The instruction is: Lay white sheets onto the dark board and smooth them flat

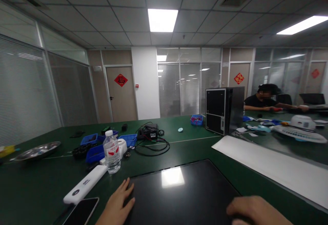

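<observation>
Head view: L hand is stretched fwd at the L edge of a black screen, back of hand up, fingers spread wide w/ tips pointed away from the wearer, thumb held apart & directed toward the screen. R hand is brought in from the lower R corner & angled inward over the R edge, fingers curled, outline a bit blurred; whether the edge is gripped can't be told. The screen is set on the green desk btwn the two hands, its near side cut off by the frame; a ceiling light is mirrored in its glossy face.

Labels: a red-&-white label is carried by the water bottle, lettering too small to be read. Dark print plus a round dark mark are shown on the long white device, also illegible. A red diamond sign w/ one large dark char. is hung on the L door.

Nearby: a phone is laid close to L hand. Blue bins & a black adapter w/ looped cable are placed past the bottle. A computer case is stood upright to the R, a white board laid in front of it. A co-worker in a black top is seated far R.
</observation>
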Demonstrator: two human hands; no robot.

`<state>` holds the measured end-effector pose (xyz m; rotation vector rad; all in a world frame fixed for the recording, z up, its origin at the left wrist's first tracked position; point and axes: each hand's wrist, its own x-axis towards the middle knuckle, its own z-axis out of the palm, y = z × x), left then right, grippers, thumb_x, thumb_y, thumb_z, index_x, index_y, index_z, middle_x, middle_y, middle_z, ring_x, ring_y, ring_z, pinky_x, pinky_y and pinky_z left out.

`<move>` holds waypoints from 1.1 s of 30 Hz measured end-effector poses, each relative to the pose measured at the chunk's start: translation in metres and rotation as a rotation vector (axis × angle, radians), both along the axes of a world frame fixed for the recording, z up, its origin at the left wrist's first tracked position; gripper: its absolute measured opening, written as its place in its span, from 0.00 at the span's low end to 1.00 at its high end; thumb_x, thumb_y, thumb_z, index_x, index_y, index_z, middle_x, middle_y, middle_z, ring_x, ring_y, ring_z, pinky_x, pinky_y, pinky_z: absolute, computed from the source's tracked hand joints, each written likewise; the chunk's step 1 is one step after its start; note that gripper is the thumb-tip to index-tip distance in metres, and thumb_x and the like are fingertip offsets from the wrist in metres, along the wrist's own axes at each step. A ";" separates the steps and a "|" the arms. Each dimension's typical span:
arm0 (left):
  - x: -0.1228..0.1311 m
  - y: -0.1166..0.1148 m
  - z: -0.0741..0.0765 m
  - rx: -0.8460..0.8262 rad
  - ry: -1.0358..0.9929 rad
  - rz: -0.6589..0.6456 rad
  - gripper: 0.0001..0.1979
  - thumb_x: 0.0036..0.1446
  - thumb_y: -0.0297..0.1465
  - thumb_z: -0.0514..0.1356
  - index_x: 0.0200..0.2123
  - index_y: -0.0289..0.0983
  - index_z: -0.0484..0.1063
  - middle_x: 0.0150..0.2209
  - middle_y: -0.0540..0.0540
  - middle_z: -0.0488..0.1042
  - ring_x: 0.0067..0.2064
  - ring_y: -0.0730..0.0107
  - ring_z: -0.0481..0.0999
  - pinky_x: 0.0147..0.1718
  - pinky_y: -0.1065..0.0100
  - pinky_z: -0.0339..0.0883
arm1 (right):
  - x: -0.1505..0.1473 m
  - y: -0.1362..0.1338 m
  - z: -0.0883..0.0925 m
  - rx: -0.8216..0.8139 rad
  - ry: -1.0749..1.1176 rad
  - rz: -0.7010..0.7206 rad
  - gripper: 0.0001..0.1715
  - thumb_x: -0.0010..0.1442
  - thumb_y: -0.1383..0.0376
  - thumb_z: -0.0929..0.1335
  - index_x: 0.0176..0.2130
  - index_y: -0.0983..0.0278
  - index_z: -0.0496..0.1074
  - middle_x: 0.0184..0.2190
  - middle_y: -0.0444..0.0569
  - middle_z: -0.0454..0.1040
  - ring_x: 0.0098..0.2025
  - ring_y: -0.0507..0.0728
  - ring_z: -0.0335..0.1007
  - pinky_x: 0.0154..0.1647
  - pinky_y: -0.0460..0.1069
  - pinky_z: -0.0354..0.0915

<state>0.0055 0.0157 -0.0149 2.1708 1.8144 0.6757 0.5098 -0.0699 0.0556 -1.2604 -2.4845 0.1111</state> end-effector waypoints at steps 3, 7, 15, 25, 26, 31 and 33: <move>0.003 -0.004 0.000 0.030 0.199 0.009 0.32 0.62 0.43 0.55 0.66 0.36 0.66 0.71 0.39 0.55 0.72 0.47 0.52 0.69 0.44 0.49 | 0.049 0.055 -0.010 0.053 -0.053 -0.345 0.20 0.66 0.49 0.62 0.49 0.48 0.78 0.49 0.44 0.80 0.50 0.59 0.77 0.52 0.54 0.73; 0.010 0.001 0.009 0.098 0.342 0.126 0.27 0.65 0.40 0.52 0.62 0.38 0.71 0.71 0.38 0.58 0.71 0.48 0.56 0.68 0.45 0.52 | 0.127 0.117 -0.041 0.186 -0.076 -0.711 0.35 0.60 0.51 0.63 0.58 0.68 0.72 0.61 0.65 0.69 0.65 0.74 0.61 0.67 0.69 0.55; 0.013 0.001 0.026 0.066 0.305 0.078 0.24 0.66 0.35 0.47 0.54 0.40 0.79 0.60 0.44 0.76 0.64 0.56 0.71 0.68 0.51 0.56 | 0.159 0.114 -0.071 0.069 -0.089 -0.860 0.33 0.68 0.55 0.53 0.50 0.67 0.78 0.48 0.67 0.78 0.48 0.68 0.78 0.46 0.60 0.69; 0.022 -0.024 0.026 -0.103 0.301 -0.023 0.40 0.65 0.51 0.50 0.71 0.32 0.53 0.73 0.40 0.46 0.74 0.54 0.47 0.71 0.49 0.43 | 0.046 0.088 -0.042 0.159 -0.143 -0.574 0.26 0.69 0.55 0.56 0.57 0.53 0.73 0.55 0.47 0.77 0.51 0.64 0.76 0.51 0.59 0.71; 0.025 -0.023 0.028 -0.104 0.304 -0.019 0.40 0.65 0.51 0.50 0.71 0.32 0.53 0.73 0.40 0.46 0.74 0.54 0.47 0.71 0.50 0.43 | 0.026 0.081 -0.038 0.147 -0.117 -0.512 0.25 0.69 0.54 0.56 0.55 0.52 0.74 0.55 0.45 0.77 0.52 0.63 0.76 0.53 0.58 0.72; 0.036 -0.015 0.032 -0.088 0.278 0.012 0.40 0.64 0.50 0.50 0.70 0.29 0.54 0.72 0.37 0.48 0.73 0.54 0.49 0.71 0.49 0.42 | -0.043 0.047 -0.027 0.080 -0.006 -0.186 0.20 0.67 0.48 0.61 0.53 0.43 0.75 0.51 0.39 0.79 0.52 0.61 0.77 0.54 0.55 0.74; 0.036 -0.010 0.029 -0.073 0.251 0.027 0.40 0.63 0.50 0.51 0.70 0.29 0.56 0.72 0.37 0.50 0.73 0.53 0.51 0.71 0.48 0.43 | -0.048 0.044 -0.031 0.088 -0.018 -0.101 0.19 0.66 0.47 0.63 0.52 0.43 0.76 0.50 0.40 0.79 0.50 0.61 0.77 0.53 0.54 0.75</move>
